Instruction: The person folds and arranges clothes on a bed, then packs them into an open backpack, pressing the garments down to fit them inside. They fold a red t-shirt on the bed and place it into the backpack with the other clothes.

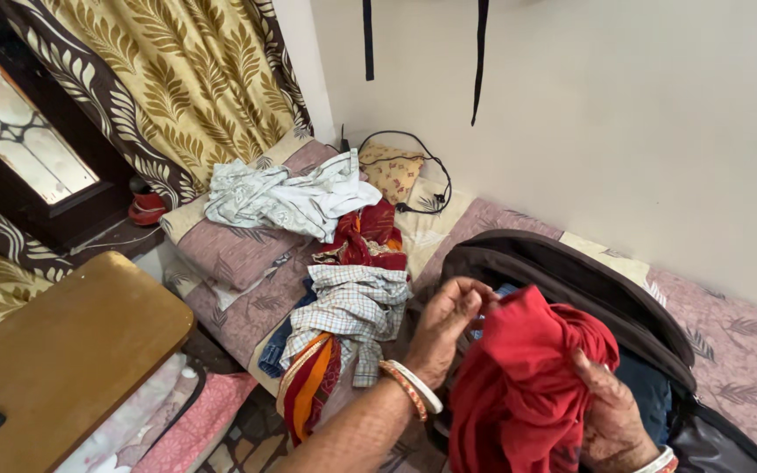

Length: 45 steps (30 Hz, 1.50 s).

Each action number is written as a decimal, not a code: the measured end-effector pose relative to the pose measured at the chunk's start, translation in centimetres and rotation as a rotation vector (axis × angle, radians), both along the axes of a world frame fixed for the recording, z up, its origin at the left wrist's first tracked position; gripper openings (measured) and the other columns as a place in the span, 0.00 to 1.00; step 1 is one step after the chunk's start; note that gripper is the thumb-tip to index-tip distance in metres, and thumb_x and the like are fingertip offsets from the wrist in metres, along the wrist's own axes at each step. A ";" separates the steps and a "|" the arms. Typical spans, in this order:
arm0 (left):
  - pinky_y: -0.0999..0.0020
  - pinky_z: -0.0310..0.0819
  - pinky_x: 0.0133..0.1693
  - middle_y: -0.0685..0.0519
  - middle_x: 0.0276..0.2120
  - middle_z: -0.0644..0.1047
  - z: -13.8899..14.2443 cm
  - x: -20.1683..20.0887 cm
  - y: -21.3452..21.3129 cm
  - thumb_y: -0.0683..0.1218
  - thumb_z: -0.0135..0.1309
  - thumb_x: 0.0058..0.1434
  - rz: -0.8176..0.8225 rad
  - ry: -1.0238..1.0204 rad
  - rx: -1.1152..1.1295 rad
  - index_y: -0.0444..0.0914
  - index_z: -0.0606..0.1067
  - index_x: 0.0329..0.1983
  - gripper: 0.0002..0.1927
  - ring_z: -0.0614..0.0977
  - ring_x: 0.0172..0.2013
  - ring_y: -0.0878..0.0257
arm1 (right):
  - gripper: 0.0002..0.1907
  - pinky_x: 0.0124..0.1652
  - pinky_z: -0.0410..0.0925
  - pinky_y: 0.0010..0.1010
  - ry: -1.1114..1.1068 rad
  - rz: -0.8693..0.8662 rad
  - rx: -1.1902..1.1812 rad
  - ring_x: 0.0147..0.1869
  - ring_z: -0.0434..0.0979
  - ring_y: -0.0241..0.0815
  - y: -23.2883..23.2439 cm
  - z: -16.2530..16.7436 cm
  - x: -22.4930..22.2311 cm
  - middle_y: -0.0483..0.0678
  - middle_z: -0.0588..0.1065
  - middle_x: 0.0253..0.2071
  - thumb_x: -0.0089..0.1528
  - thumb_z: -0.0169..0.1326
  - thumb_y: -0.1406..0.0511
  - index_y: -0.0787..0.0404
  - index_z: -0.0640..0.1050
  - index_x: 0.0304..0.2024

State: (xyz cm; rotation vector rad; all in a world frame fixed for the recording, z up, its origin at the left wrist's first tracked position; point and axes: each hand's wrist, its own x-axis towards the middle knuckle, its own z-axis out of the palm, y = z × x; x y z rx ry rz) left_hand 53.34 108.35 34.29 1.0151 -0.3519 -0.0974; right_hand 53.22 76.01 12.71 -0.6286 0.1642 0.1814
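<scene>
Head view: I see my left hand [449, 324] and right hand [611, 412] both grasping a red cloth [527, 377], bunched just over the open dark suitcase [571, 271] on the bed [729, 342]. A checked shirt [352, 307] and a pale printed garment [282, 197] lie piled leftward; wooden counter [63, 350] at lower left.

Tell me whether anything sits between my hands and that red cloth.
Nothing visible does. The left hand and right hand both already grip the red cloth directly, holding it bunched above the open dark suitcase.
</scene>
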 end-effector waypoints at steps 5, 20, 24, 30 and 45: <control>0.68 0.76 0.49 0.57 0.48 0.75 4.1 -0.8 2.3 0.59 0.64 0.56 0.221 -0.365 0.732 0.38 0.76 0.50 0.26 0.78 0.49 0.65 | 0.19 0.63 0.63 0.42 -0.254 -0.033 -0.286 0.64 0.75 0.45 2.7 4.3 0.9 0.52 0.79 0.59 0.63 0.55 0.59 0.63 0.80 0.52; 0.59 0.71 0.50 0.54 0.47 0.77 -0.5 7.7 13.8 0.52 0.60 0.58 0.664 0.235 -0.116 0.41 0.72 0.52 0.22 0.77 0.47 0.60 | 0.13 0.39 0.72 0.36 0.243 -0.134 -0.590 0.40 0.80 0.37 2.9 22.7 -0.7 0.40 0.81 0.40 0.64 0.58 0.53 0.51 0.80 0.45; 0.58 0.69 0.59 0.45 0.59 0.73 1.4 5.6 7.3 0.54 0.63 0.57 0.311 0.095 0.404 0.37 0.65 0.64 0.36 0.75 0.59 0.55 | 0.12 0.40 0.71 0.32 0.069 -0.017 -0.489 0.38 0.78 0.35 5.2 24.0 -0.5 0.39 0.80 0.38 0.66 0.59 0.55 0.54 0.80 0.46; 0.56 0.76 0.55 0.40 0.53 0.79 4.5 0.2 0.9 0.45 0.61 0.55 0.006 -0.454 0.859 0.36 0.70 0.65 0.32 0.79 0.55 0.53 | 0.15 0.42 0.75 0.33 -0.106 0.062 -0.724 0.41 0.82 0.36 8.1 31.1 -2.2 0.43 0.82 0.38 0.59 0.58 0.58 0.59 0.80 0.44; 0.69 0.74 0.52 0.48 0.46 0.82 5.1 6.1 5.3 0.45 0.55 0.70 -0.172 0.040 0.216 0.28 0.76 0.53 0.16 0.81 0.46 0.62 | 0.26 0.43 0.77 0.47 -0.117 -0.528 -1.586 0.47 0.82 0.56 -9.6 25.3 1.7 0.65 0.78 0.48 0.73 0.57 0.56 0.68 0.70 0.64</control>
